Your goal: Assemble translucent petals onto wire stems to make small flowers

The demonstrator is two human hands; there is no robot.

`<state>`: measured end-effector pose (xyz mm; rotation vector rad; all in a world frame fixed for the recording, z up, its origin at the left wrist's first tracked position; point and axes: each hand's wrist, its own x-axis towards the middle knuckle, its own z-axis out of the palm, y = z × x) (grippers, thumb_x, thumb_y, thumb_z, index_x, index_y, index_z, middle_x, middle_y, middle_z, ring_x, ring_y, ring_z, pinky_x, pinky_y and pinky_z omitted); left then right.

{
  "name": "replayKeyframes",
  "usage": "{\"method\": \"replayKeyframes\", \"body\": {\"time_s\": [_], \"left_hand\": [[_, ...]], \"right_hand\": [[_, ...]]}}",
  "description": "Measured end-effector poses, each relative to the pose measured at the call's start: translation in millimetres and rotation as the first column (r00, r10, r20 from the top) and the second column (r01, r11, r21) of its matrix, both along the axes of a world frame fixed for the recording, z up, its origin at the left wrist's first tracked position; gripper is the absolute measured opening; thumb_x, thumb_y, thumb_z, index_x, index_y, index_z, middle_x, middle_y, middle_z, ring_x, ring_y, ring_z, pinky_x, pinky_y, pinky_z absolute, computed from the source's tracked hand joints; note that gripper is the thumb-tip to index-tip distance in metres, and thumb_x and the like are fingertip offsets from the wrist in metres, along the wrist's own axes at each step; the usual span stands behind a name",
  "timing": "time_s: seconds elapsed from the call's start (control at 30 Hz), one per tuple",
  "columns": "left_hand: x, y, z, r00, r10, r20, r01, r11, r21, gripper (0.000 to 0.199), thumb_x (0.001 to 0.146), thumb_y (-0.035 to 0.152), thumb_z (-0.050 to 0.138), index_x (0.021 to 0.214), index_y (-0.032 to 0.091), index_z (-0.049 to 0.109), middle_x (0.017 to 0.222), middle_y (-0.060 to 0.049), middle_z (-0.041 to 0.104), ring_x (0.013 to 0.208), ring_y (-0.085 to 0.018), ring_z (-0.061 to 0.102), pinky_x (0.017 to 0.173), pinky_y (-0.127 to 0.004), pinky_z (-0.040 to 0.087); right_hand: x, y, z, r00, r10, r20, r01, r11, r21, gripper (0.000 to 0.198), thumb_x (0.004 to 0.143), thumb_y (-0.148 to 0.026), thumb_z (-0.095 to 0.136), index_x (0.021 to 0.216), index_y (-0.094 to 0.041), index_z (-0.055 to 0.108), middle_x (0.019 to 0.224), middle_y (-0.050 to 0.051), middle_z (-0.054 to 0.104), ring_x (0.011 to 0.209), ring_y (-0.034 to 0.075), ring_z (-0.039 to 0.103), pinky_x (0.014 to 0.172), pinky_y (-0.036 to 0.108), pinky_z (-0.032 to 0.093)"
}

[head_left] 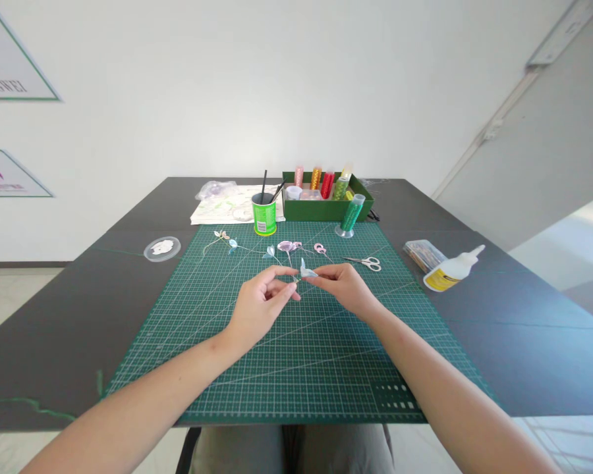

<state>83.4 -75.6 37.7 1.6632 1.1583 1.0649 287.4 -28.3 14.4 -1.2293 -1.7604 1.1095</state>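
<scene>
So a pale blue petal piece (306, 270) is being pinched by the right hand (348, 288), thumb and fingers clamped right on its edge, and it's being held up over the middle of a green gridded cutting mat (296, 375). The left hand (257, 299) is being held just beside it, index finger and thumb parted at the tips, with a tiny greenish bit (297, 280) showing by the thumb; whether that's actually being gripped can't be told from here, it's too small. Just past the hands, a loose row is being formed by little wired flowers: a purple one (285, 246) near the middle, a blue one (269, 252) just left of it, plus a few others either side. White-handled scissors (366, 261) are being kept on the mat off to the right. At the far end, a couple of dark sticks (263, 181) are being held by a bright green can (264, 218), and a bunch of colored spools (327, 185) is being stored in a dark green box (311, 211), with a teal spool (352, 212) being left leaning in front. Out on the black tabletop (64, 309), a glue-type bottle (449, 272) is being parked by a clear case (423, 253) on the right, and something white is being held in a round dish (149, 250) on the left.
</scene>
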Motion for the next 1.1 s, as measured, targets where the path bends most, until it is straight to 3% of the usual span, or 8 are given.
{"method": "replayKeyframes", "body": {"time_s": [0.17, 0.33, 0.57, 0.7, 0.8, 0.9, 1.0, 1.1], "left_hand": [[-1.4, 4.0, -3.4, 0.998, 0.04, 0.042, -0.039, 0.998, -0.039, 0.024, 0.09, 0.034, 0.06, 0.105, 0.018, 0.069, 0.075, -0.003, 0.075, 0.051, -0.011, 0.053, 0.049, -0.023, 0.036], [-2.2, 8.0, -6.4, 0.995, 0.044, 0.086, -0.036, 0.995, -0.088, 0.027, 0.089, 0.037, 0.061, 0.103, 0.017, 0.072, 0.076, -0.004, 0.074, 0.043, -0.008, 0.039, 0.043, -0.022, 0.028], [-4.4, 12.3, -6.6, 0.992, 0.03, 0.12, -0.015, 0.992, -0.128, 0.029, 0.088, 0.038, 0.063, 0.105, 0.017, 0.073, 0.074, -0.004, 0.073, 0.046, -0.008, 0.04, 0.045, -0.022, 0.028], [-4.5, 13.9, -9.2, 0.992, 0.026, 0.12, -0.009, 0.989, -0.147, 0.029, 0.088, 0.04, 0.063, 0.104, 0.017, 0.073, 0.075, -0.003, 0.073, 0.045, -0.008, 0.035, 0.044, -0.023, 0.026], [-4.3, 14.5, -11.1, 0.992, 0.026, 0.127, -0.005, 0.987, -0.158, 0.029, 0.088, 0.04, 0.063, 0.102, 0.017, 0.073, 0.074, -0.004, 0.073, 0.044, -0.008, 0.034, 0.044, -0.022, 0.025], [-4.0, 15.0, -11.8, 0.991, 0.021, 0.133, 0.001, 0.986, -0.165, 0.029, 0.087, 0.04, 0.063, 0.102, 0.017, 0.073, 0.073, -0.004, 0.072, 0.044, -0.008, 0.034, 0.043, -0.022, 0.024], [-3.7, 15.8, -11.7, 0.99, 0.018, 0.136, 0.003, 0.988, -0.157, 0.029, 0.087, 0.039, 0.063, 0.102, 0.017, 0.073, 0.073, -0.003, 0.072, 0.043, -0.007, 0.034, 0.043, -0.022, 0.023], [-3.8, 16.6, -12.0, 0.988, 0.014, 0.152, 0.009, 0.988, -0.151, 0.028, 0.087, 0.038, 0.063, 0.102, 0.018, 0.074, 0.071, -0.003, 0.072, 0.043, -0.007, 0.036, 0.043, -0.022, 0.024]], "right_hand": [[-0.4, -0.8, -0.3, 1.0, 0.017, 0.019, -0.017, 1.0, 0.008, 0.026, 0.082, -0.042, 0.069, 0.087, -0.019, 0.081, 0.072, 0.005, 0.073, 0.069, 0.02, 0.063, 0.059, 0.03, 0.046], [-1.7, -1.8, 0.4, 0.999, 0.034, 0.002, -0.034, 0.999, -0.009, 0.026, 0.081, -0.042, 0.068, 0.087, -0.02, 0.081, 0.078, 0.006, 0.075, 0.074, 0.022, 0.066, 0.065, 0.033, 0.048], [-1.8, -3.5, 6.6, 0.992, -0.103, -0.071, 0.098, 0.993, -0.071, 0.028, 0.082, -0.043, 0.065, 0.084, -0.019, 0.078, 0.085, 0.005, 0.075, 0.083, 0.021, 0.065, 0.075, 0.032, 0.047], [0.5, 0.7, 1.1, 0.969, -0.245, 0.012, 0.244, 0.968, 0.065, 0.029, 0.084, -0.043, 0.06, 0.079, -0.018, 0.073, 0.083, 0.005, 0.072, 0.08, 0.022, 0.063, 0.074, 0.034, 0.046], [-0.8, -0.6, 0.3, 0.957, -0.286, 0.046, 0.274, 0.945, 0.181, 0.022, 0.085, -0.037, 0.059, 0.089, -0.019, 0.07, 0.09, 0.005, 0.072, 0.086, 0.022, 0.064, 0.08, 0.036, 0.047], [-5.5, -7.8, 6.8, 0.979, -0.206, -0.001, 0.203, 0.964, 0.172, 0.023, 0.087, -0.032, 0.056, 0.101, -0.02, 0.07, 0.106, 0.007, 0.073, 0.101, 0.023, 0.065, 0.093, 0.04, 0.046], [-11.1, -16.2, 15.9, 0.997, -0.046, -0.055, 0.047, 0.999, 0.011, 0.026, 0.089, -0.033, 0.054, 0.1, -0.02, 0.074, 0.109, 0.008, 0.075, 0.109, 0.025, 0.065, 0.1, 0.042, 0.044], [-15.9, -22.5, 20.9, 0.985, 0.081, -0.156, -0.1, 0.988, -0.119, 0.029, 0.09, -0.035, 0.054, 0.104, -0.019, 0.074, 0.108, 0.008, 0.075, 0.109, 0.024, 0.066, 0.102, 0.042, 0.044]]}}
